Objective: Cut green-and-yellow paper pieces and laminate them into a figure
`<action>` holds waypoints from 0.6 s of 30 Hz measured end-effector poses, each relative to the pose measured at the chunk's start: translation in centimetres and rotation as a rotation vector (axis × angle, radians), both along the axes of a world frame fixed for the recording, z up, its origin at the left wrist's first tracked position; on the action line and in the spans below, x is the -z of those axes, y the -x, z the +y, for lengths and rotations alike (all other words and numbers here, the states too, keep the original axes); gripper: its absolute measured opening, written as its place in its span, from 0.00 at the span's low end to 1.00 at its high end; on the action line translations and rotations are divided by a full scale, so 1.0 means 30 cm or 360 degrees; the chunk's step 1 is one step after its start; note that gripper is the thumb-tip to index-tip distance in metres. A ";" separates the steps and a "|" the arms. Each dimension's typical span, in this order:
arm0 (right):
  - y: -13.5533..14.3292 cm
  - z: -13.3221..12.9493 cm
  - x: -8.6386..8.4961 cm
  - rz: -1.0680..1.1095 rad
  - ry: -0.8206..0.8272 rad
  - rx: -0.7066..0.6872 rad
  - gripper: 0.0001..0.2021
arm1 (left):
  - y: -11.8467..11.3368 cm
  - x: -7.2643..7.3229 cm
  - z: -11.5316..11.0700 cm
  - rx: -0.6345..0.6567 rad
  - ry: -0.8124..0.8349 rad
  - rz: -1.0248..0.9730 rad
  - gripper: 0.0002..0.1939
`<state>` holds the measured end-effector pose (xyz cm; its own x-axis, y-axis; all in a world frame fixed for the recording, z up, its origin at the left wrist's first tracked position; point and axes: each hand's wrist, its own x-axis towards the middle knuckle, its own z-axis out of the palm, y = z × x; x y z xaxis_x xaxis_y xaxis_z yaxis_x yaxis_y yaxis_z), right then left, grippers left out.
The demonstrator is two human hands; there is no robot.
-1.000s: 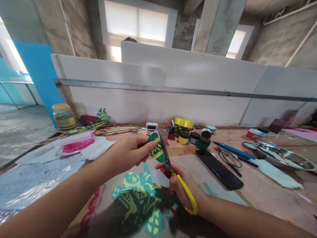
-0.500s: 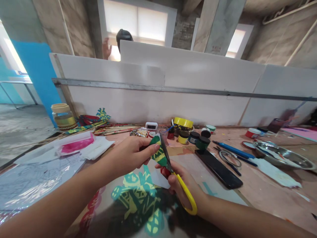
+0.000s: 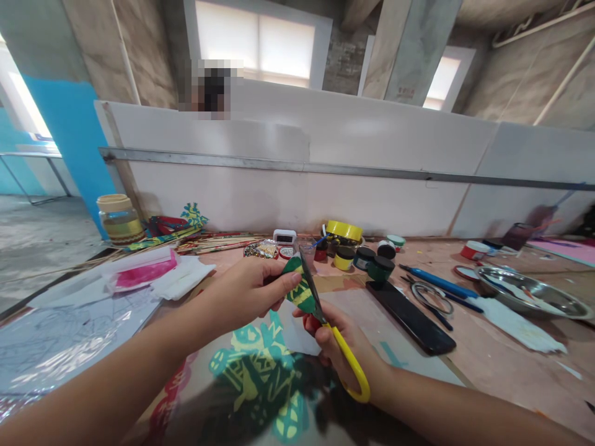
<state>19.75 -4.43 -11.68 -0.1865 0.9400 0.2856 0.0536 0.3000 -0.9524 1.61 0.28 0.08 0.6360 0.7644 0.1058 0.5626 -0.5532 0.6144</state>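
My left hand (image 3: 263,285) pinches a small green and yellow painted cutout (image 3: 302,296) between thumb and fingers. In my right hand (image 3: 341,341) are scissors (image 3: 349,362) with yellow handles, their blades pointing up and lying along the right edge of the cutout. Whether the blades are biting into it, I cannot tell. Below both hands, partly in shadow, lies a larger teal and yellow painted design (image 3: 260,371) on the table surface. A sheet of pale paper (image 3: 302,331) shows just behind the right hand's fingers.
A black phone (image 3: 409,317) lies right of my hands, with paint jars (image 3: 365,258) behind it. Further right are a blue pen-like tool (image 3: 439,280) and a metal bowl (image 3: 579,303). At left are tissues (image 3: 186,275) and a plastic-covered drawing (image 3: 83,328). A white partition (image 3: 372,210) stands behind.
The cutout and my left fingers have shifted very slightly to the right, toward the scissors. Behind the partition, the other person's head has moved left and is now blurred out.
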 end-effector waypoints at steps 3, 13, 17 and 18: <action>-0.001 0.000 0.001 0.0024 0.0016 0.0011 0.33 | 0.000 0.000 -0.001 0.0009 0.0003 -0.0016 0.22; 0.002 -0.002 0.007 0.0078 0.0022 -0.0008 0.31 | 0.000 -0.003 0.005 0.0008 -0.0012 -0.0025 0.24; 0.001 0.002 0.010 0.0084 0.0047 -0.0003 0.30 | 0.013 -0.004 0.007 0.0007 -0.0028 -0.0021 0.24; 0.001 0.003 0.010 0.0086 0.0046 -0.0012 0.30 | 0.017 -0.005 0.009 0.0003 -0.0034 -0.0019 0.24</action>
<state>19.71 -4.36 -11.97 -0.1786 0.9467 0.2682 -0.0003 0.2725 -0.9622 1.10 0.54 0.24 0.6362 0.7605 0.1299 0.5542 -0.5675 0.6089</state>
